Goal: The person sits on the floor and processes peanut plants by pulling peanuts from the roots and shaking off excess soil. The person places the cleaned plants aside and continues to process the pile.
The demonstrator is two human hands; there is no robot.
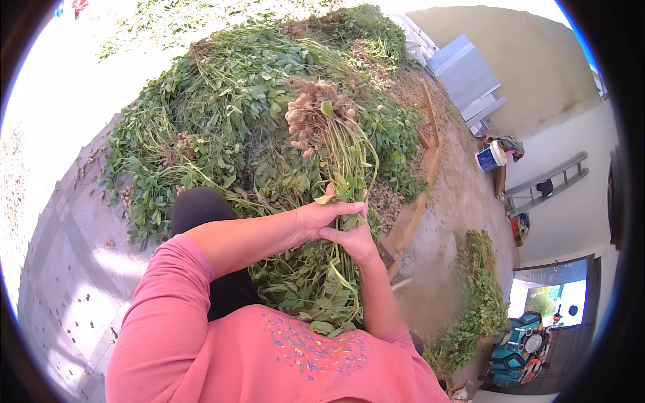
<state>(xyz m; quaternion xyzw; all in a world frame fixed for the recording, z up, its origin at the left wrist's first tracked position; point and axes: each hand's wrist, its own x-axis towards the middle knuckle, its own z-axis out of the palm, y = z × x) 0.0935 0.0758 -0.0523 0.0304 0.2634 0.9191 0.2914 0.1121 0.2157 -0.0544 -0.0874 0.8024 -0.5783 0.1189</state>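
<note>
Both hands close around the stems of one bunch of peanut plants (347, 156). My left hand (322, 217) grips it from the left, slightly higher on the stems. Just below, my right hand (357, 243) wraps it from the right, and the two hands touch. Roots thick with pale peanut pods (315, 118) form the far end of the bunch, pointing away from me. Its leafy end (322, 297) hangs down over my lap. Beyond the bunch rises a large heap of green peanut plants (227, 95), with pods showing among the leaves.
A wooden plank frame (421, 201) lies right of the heap, with loose peanuts (387, 204) beside it. Farther right are stripped-looking greens (476, 287), a white-and-blue bucket (490, 157), a metal ladder (546, 184) and a teal vehicle (519, 342). Scattered pods dot the tiled floor (75, 252).
</note>
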